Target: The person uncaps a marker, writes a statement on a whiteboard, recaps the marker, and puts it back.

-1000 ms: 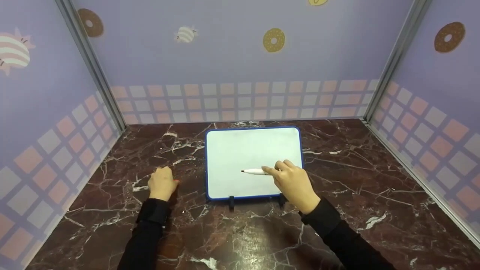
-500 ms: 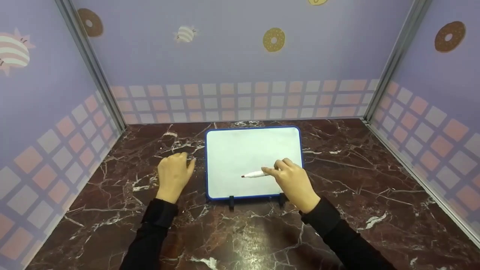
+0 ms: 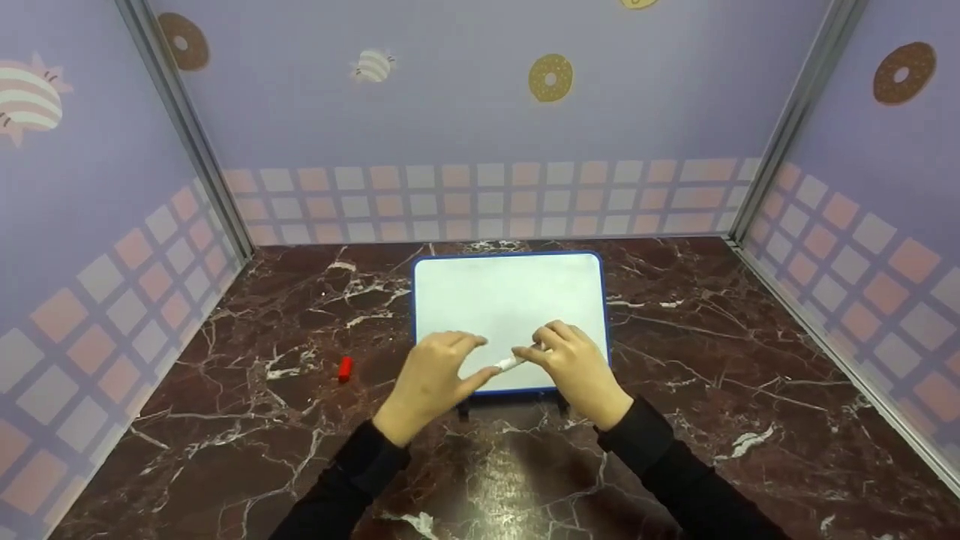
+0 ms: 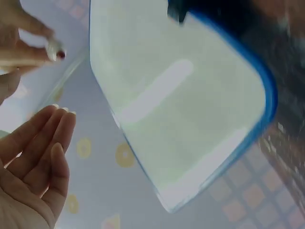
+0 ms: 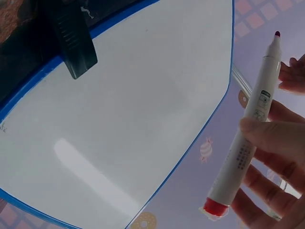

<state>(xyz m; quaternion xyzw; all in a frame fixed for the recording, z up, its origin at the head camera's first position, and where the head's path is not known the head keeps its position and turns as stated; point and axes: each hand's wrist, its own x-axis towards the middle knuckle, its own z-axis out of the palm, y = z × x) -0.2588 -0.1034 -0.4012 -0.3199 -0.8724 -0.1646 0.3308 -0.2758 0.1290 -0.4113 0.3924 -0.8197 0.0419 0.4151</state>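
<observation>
right hand (image 3: pixel 581 367) pinches the uncapped marker (image 5: pixel 257 100) mid-barrel in front of the whiteboard (image 3: pixel 502 300), likely to leave its tip (image 5: pixel 277 34) free; left hand (image 3: pixel 429 379), fingers parted, holds nothing; red cap (image 3: pixel 345 369) on the surface (image 3: pixel 720 360).

small printed marks (image 5: pixel 264 98) on white marker (image 5: pixel 233 169), lettering too small to read

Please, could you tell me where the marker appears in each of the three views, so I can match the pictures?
Head: the marker is just right of centre, in the lower half, held by the right hand.
Left wrist: the marker is at upper left, nearly end-on, its dark red tip showing.
Right wrist: the marker slants down the right side, tip uppermost.
Shared landmark: the blue-framed whiteboard.
</observation>
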